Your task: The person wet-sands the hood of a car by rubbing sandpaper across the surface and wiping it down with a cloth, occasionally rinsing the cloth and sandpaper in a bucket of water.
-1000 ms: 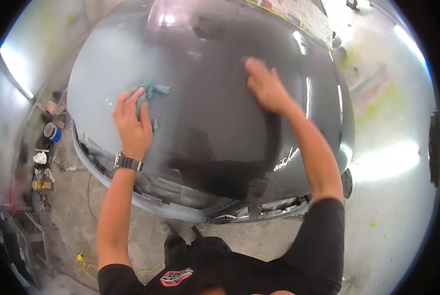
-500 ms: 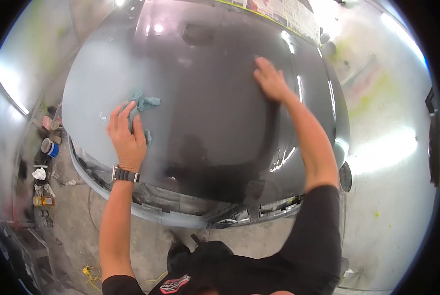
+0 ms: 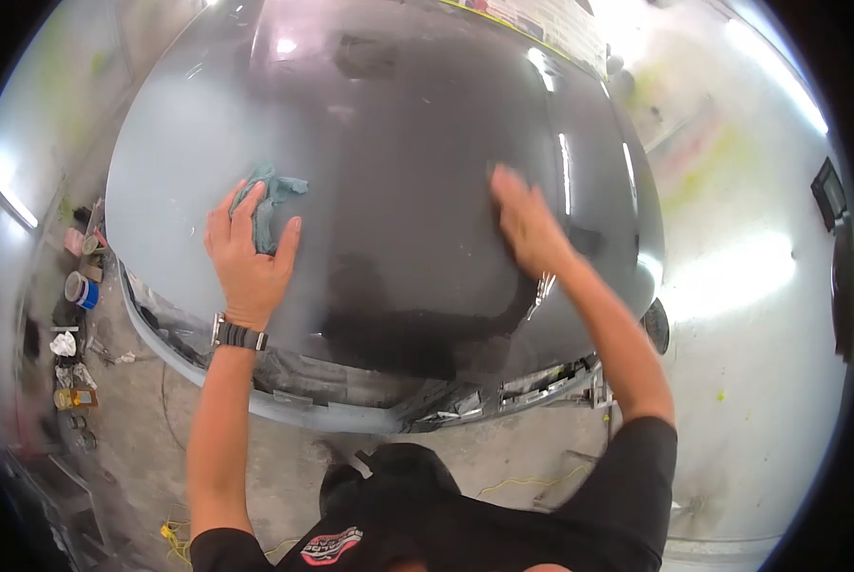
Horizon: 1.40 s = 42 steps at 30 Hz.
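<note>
A car hood (image 3: 408,210), glossy dark over its middle and right and pale grey on the left, spreads out in front of me. On its pale left part, my left hand (image 3: 252,248) presses a crumpled teal cloth (image 3: 269,191) under its fingers, with the thumb spread out to the side. The cloth sticks out past the fingertips. My right hand (image 3: 532,224) lies on the dark right part, fingers stretched out and somewhat blurred by motion. Nothing shows in it.
Newspaper masking (image 3: 551,24) with a yellow-green edge covers the area behind the hood. Under the front edge runs the grey bumper (image 3: 331,417). Cans, including a blue-and-white one (image 3: 82,291), and crumpled paper stand along the left wall. A yellow cord (image 3: 174,539) lies on the floor.
My right hand has slid back over the hood toward me. My left hand stays with the cloth, its thumb now farther out from it. The view has shifted slightly.
</note>
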Each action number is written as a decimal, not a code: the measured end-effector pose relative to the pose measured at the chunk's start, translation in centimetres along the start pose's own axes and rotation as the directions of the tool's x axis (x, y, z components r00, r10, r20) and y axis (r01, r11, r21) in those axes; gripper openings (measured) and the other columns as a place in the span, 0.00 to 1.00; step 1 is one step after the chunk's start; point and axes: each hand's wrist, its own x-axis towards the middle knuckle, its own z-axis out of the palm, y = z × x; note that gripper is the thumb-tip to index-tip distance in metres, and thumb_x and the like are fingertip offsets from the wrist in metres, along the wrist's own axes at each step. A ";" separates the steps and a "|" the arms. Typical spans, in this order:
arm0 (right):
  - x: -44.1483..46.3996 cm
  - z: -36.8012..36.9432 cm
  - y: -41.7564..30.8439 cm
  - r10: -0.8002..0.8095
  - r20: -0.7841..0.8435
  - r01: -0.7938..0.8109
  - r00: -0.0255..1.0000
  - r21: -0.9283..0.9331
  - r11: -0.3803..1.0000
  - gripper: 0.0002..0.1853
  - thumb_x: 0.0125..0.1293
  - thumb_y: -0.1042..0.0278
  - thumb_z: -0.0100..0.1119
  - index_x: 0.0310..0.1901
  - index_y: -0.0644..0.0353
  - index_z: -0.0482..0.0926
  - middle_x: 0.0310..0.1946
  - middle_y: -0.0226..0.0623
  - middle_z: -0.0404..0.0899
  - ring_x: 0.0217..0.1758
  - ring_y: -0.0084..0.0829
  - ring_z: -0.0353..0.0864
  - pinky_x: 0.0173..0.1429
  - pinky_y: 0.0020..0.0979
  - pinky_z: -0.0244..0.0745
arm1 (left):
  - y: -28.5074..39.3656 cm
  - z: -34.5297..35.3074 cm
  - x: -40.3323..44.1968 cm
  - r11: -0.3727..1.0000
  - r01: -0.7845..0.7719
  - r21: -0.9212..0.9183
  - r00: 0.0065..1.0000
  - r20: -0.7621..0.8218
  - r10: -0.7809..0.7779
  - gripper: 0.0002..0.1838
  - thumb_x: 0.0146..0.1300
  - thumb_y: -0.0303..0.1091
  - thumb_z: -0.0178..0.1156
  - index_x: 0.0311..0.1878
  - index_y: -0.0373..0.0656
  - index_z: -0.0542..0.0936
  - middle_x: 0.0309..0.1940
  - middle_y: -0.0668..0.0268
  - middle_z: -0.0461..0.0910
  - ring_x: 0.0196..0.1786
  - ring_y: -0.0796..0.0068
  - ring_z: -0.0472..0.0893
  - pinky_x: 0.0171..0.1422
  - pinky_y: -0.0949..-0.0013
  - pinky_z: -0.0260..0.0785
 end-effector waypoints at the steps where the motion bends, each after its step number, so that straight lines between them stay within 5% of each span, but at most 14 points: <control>1: 4.8 0.2 3.3 0.045 -0.095 -0.034 0.994 0.112 0.993 0.31 0.83 0.56 0.45 0.82 0.57 0.58 0.85 0.43 0.55 0.88 0.46 0.53 0.87 0.59 0.45 | -0.2 0.0 -0.1 1.000 0.002 -0.014 1.000 -0.005 -0.002 0.31 0.60 0.42 0.76 0.66 0.45 0.80 0.67 0.56 0.78 0.66 0.53 0.76 0.73 0.46 0.62; 3: 13.7 -0.2 6.8 0.232 -0.170 -0.190 0.958 0.229 0.955 0.28 0.85 0.55 0.41 0.80 0.57 0.63 0.83 0.45 0.60 0.86 0.47 0.57 0.86 0.61 0.47 | -0.2 -0.5 -0.3 1.000 0.020 -0.006 1.000 -0.017 -0.020 0.30 0.60 0.42 0.75 0.65 0.45 0.81 0.66 0.56 0.79 0.66 0.53 0.77 0.73 0.46 0.62; 6: 19.1 2.5 7.3 0.332 -0.296 -0.333 0.896 0.051 0.942 0.27 0.85 0.55 0.40 0.78 0.58 0.66 0.83 0.45 0.60 0.86 0.47 0.58 0.84 0.64 0.50 | 0.4 -0.8 0.2 0.999 0.013 0.029 1.000 -0.022 -0.012 0.29 0.61 0.41 0.74 0.65 0.45 0.81 0.65 0.56 0.79 0.66 0.53 0.77 0.75 0.45 0.60; 11: 3.6 2.1 -3.9 -0.302 -0.086 0.302 0.949 -0.016 0.953 0.32 0.76 0.63 0.59 0.79 0.57 0.65 0.84 0.43 0.58 0.88 0.43 0.54 0.84 0.65 0.51 | 0.3 -0.4 0.2 0.998 0.024 0.066 0.999 -0.027 -0.022 0.28 0.60 0.40 0.74 0.64 0.46 0.81 0.64 0.57 0.80 0.68 0.54 0.77 0.80 0.41 0.56; 12: 0.5 0.2 -7.7 -0.312 0.027 0.304 0.950 0.151 0.941 0.32 0.76 0.62 0.58 0.79 0.53 0.65 0.84 0.38 0.58 0.88 0.42 0.54 0.85 0.64 0.49 | 0.2 -0.3 0.1 0.998 0.035 0.059 0.999 -0.034 -0.033 0.28 0.60 0.40 0.74 0.64 0.46 0.81 0.64 0.57 0.80 0.68 0.54 0.77 0.80 0.41 0.56; 15: 5.1 -0.9 -5.1 -0.275 0.070 0.276 0.959 -0.003 0.961 0.32 0.77 0.59 0.57 0.80 0.49 0.65 0.84 0.34 0.59 0.88 0.39 0.54 0.86 0.64 0.45 | 0.2 -0.1 0.3 0.998 0.037 0.044 0.999 -0.034 -0.036 0.28 0.60 0.39 0.74 0.64 0.46 0.81 0.63 0.57 0.81 0.67 0.54 0.77 0.79 0.41 0.56; 18: 18.3 0.3 2.7 -0.009 -0.083 0.024 0.997 0.181 0.983 0.29 0.83 0.51 0.45 0.81 0.48 0.64 0.85 0.34 0.58 0.88 0.38 0.54 0.86 0.65 0.43 | 0.1 -0.4 0.2 0.998 0.031 0.052 0.999 -0.032 -0.029 0.27 0.61 0.39 0.73 0.63 0.45 0.82 0.63 0.57 0.81 0.67 0.54 0.77 0.79 0.43 0.57; 20: 22.4 1.8 1.4 0.168 -0.184 -0.165 0.968 0.034 0.986 0.30 0.84 0.49 0.41 0.81 0.51 0.62 0.85 0.35 0.56 0.88 0.40 0.54 0.86 0.65 0.44 | 0.3 -0.4 0.1 0.998 0.029 0.050 0.999 -0.041 -0.027 0.27 0.61 0.38 0.73 0.63 0.45 0.82 0.63 0.57 0.81 0.67 0.54 0.77 0.78 0.44 0.57; 25: 10.2 1.8 -4.8 -0.243 -0.087 0.237 0.966 -0.073 0.969 0.31 0.84 0.54 0.42 0.83 0.52 0.58 0.86 0.35 0.54 0.89 0.39 0.51 0.87 0.63 0.45 | 0.8 -0.8 0.6 0.999 0.009 0.032 0.999 -0.036 -0.007 0.25 0.63 0.35 0.72 0.64 0.44 0.81 0.64 0.55 0.81 0.66 0.52 0.77 0.76 0.48 0.60; 28: 5.5 -0.8 -3.0 -0.221 0.079 0.219 0.972 0.038 0.975 0.29 0.84 0.58 0.43 0.83 0.51 0.60 0.86 0.34 0.56 0.89 0.39 0.52 0.87 0.61 0.44 | 0.2 -0.5 0.0 0.999 0.034 0.020 0.999 -0.034 -0.034 0.25 0.63 0.36 0.72 0.63 0.44 0.82 0.63 0.55 0.81 0.66 0.52 0.77 0.76 0.47 0.60; 32: 17.7 -0.3 4.9 0.131 -0.166 -0.092 0.977 0.222 0.971 0.27 0.85 0.56 0.40 0.80 0.52 0.65 0.84 0.38 0.60 0.86 0.44 0.57 0.87 0.61 0.45 | 0.3 -0.6 0.2 0.999 0.032 0.025 0.999 -0.042 -0.031 0.25 0.62 0.36 0.72 0.63 0.44 0.82 0.63 0.55 0.81 0.66 0.52 0.77 0.75 0.47 0.60; 35: 20.6 1.8 2.5 0.231 -0.268 -0.222 0.935 0.061 0.973 0.28 0.85 0.54 0.41 0.79 0.55 0.65 0.83 0.42 0.60 0.86 0.46 0.58 0.86 0.62 0.49 | 0.2 -0.5 0.2 0.999 0.034 0.036 0.998 -0.057 -0.032 0.25 0.61 0.36 0.72 0.62 0.45 0.83 0.62 0.56 0.81 0.65 0.51 0.77 0.74 0.47 0.61; 39: 8.0 1.7 -5.8 -0.252 -0.126 0.254 0.960 0.005 0.967 0.32 0.80 0.53 0.53 0.80 0.56 0.64 0.84 0.41 0.58 0.87 0.43 0.54 0.86 0.61 0.48 | 0.2 -0.4 0.2 1.000 0.019 0.013 0.998 -0.067 -0.018 0.25 0.60 0.36 0.73 0.61 0.45 0.83 0.61 0.56 0.82 0.63 0.51 0.78 0.73 0.47 0.62; 42: 4.2 0.2 -8.7 -0.357 0.027 0.353 0.934 0.094 0.931 0.31 0.79 0.54 0.56 0.80 0.50 0.65 0.84 0.34 0.60 0.88 0.37 0.55 0.87 0.63 0.44 | -0.1 -0.2 0.2 1.000 0.021 0.011 0.998 -0.063 -0.020 0.25 0.60 0.35 0.73 0.61 0.44 0.83 0.60 0.56 0.82 0.63 0.52 0.79 0.73 0.48 0.63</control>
